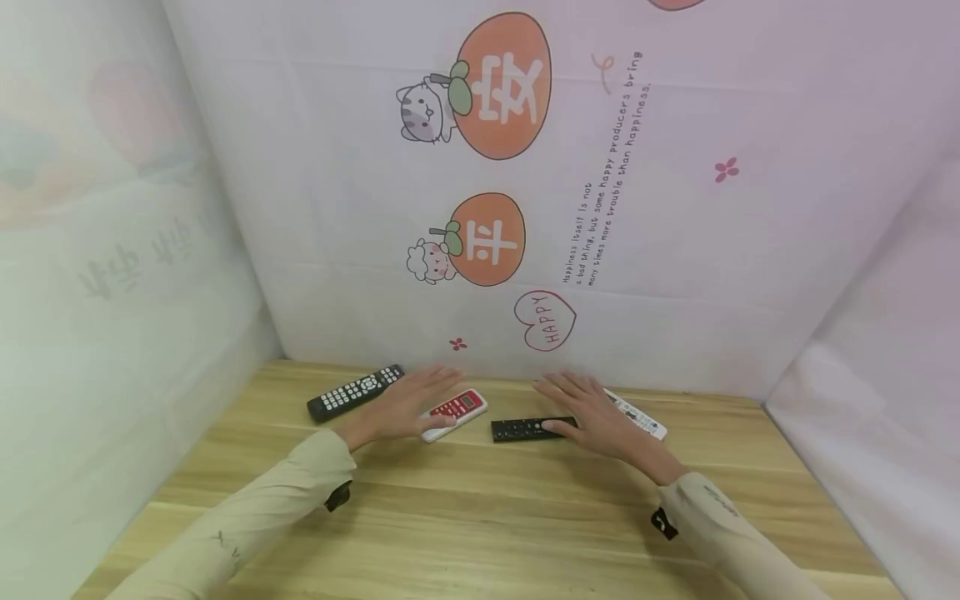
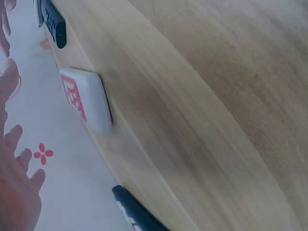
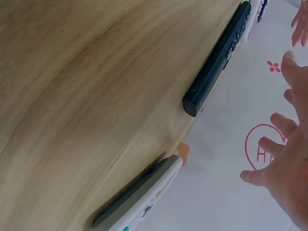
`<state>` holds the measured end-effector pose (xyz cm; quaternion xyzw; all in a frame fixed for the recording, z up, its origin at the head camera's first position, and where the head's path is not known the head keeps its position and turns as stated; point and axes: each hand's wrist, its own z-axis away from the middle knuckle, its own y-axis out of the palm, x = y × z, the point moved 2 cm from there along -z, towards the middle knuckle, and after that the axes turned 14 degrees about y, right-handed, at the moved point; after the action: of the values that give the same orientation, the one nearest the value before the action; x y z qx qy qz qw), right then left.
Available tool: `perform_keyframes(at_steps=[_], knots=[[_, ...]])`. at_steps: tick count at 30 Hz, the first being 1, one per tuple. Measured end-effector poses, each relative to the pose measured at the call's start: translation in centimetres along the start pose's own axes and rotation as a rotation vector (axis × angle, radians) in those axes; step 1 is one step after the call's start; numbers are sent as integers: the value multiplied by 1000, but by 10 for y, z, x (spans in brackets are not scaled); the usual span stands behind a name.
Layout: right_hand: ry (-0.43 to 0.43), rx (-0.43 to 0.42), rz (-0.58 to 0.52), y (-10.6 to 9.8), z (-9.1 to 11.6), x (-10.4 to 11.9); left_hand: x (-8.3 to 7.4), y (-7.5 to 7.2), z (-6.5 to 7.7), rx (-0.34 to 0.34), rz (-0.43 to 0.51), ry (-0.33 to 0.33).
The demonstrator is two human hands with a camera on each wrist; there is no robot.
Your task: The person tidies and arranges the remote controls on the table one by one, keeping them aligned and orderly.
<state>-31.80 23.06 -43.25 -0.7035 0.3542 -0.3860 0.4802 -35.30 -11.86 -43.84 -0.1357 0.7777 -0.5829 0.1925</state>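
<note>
My left hand hovers with fingers spread over the space between a long black remote control with white buttons and a white remote control with a red face. In the left wrist view, that hand is raised above the remotes and holds nothing. My right hand spreads its fingers above a small black remote control and a white remote control, overlapping both in the head view. Seen from the right wrist, a gap separates this hand from the remotes.
All these remotes lie in a row on a wooden table, near its back edge. Behind them rises a white printed cloth with orange fruit drawings. More white cloth hangs at the left and right sides.
</note>
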Motion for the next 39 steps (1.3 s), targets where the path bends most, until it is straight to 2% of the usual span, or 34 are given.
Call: perform_keyframes(at_steps=[10, 15, 20, 26, 32, 39], knots=[[-19, 16, -32, 5, -6, 0, 7, 0, 6, -39, 167, -119], [-3, 19, -39, 9, -7, -2, 13, -1, 5, -49, 197, -176], [-9, 36, -52, 12, -9, -1, 16, 5, 5, -55, 255, -228], [-34, 66, -52, 17, -13, 0, 17, 14, 4, -74, 299, -238], [-25, 95, -73, 24, -15, -1, 14, 14, 2, -64, 296, -227], [-24, 115, -82, 28, -17, 2, 15, 17, -2, -89, 289, -255]])
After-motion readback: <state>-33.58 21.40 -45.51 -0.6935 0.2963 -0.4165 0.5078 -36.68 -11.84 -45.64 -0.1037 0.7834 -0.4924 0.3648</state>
